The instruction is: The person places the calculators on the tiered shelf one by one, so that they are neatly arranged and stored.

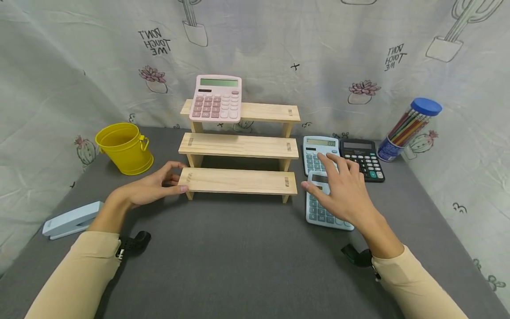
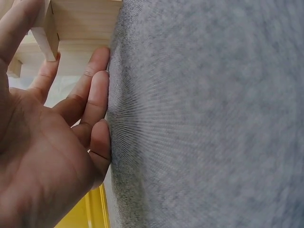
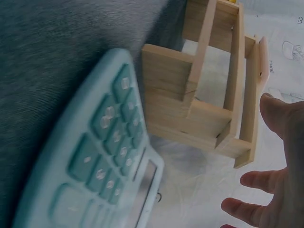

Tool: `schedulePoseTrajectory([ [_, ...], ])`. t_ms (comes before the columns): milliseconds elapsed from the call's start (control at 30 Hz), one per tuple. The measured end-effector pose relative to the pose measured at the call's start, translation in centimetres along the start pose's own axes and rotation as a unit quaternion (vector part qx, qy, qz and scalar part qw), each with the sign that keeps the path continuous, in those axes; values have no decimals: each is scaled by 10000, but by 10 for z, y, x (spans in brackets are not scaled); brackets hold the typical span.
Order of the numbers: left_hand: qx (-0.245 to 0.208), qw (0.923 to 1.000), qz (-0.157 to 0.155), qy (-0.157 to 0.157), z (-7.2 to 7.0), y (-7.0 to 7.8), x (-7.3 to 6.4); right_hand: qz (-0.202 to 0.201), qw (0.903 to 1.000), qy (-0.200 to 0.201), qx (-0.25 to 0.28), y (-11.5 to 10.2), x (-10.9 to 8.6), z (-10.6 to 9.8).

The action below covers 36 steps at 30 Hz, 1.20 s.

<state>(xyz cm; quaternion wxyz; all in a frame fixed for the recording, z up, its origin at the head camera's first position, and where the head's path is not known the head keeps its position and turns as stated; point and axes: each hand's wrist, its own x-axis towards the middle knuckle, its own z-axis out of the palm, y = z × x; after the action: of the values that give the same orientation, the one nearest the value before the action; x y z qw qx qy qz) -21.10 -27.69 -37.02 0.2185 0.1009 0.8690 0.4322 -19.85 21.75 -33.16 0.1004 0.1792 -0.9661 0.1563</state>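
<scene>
Pale cactus-print cloth backdrop [image 1: 259,53], dark grey tabletop [image 1: 239,257]

Four calculators [image 1: 215,92]—one rack [image 1: 239,181], bucket [image 1: 128,153], stapler [image 1: 72,219], tub [image 1: 409,128]

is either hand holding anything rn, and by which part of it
The left hand grips the wooden stand by the left end of its lowest step; the right hand holds nothing.

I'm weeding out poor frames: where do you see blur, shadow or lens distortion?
Head view: mostly crisp, soft shadow under the wooden shelf, yellow bucket and pencil jar leaning outward, probably wide-lens distortion; left wrist view: grey cloth soft towards the right edge; right wrist view: light blue calculator blurred, its nearest key markings smeared.
</scene>
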Motion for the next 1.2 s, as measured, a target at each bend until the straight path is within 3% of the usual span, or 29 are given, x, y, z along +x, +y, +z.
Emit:
schedulePoseTrajectory([
  [633, 13, 10000, 73, -55, -2, -2, 2, 728, 9939, -803, 225, 33, -20, 18],
  [967, 0, 9999, 121, -41, 0, -3, 4, 887, 9827, -1515, 587, 35, -25, 24],
  [1200, 35, 9999, 105, -80, -2, -2, 5, 1052, 9777, -1728, 561, 34, -22, 30],
])
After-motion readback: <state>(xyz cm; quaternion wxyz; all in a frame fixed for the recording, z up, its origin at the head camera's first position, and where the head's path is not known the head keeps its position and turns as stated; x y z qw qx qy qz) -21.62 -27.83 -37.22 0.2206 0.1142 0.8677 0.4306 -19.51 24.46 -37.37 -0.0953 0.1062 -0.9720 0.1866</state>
